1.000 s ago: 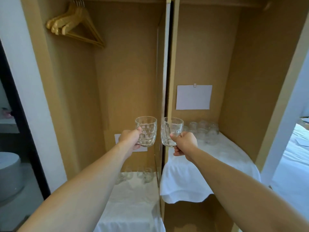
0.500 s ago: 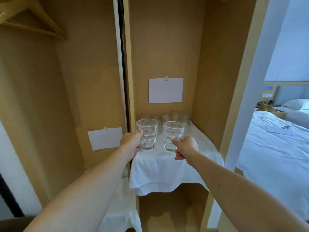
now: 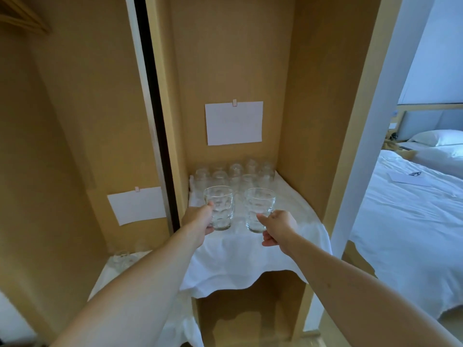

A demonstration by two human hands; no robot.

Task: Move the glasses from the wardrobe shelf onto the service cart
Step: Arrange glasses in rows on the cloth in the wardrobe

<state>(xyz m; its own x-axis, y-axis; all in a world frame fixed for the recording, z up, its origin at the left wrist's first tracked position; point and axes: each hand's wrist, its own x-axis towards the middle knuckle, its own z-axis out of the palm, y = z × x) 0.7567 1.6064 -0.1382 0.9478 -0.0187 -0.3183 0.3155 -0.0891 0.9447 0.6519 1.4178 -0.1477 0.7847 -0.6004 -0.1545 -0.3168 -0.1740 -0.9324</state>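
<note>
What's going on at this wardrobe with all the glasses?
A person stands at an open wardrobe, gripping one clear glass in each hand: the left hand holds the left glass, the right hand the right glass. Both glasses are upright above the white cloth covering the shelf. More glasses stand at the shelf's back. No service cart is in view.
</note>
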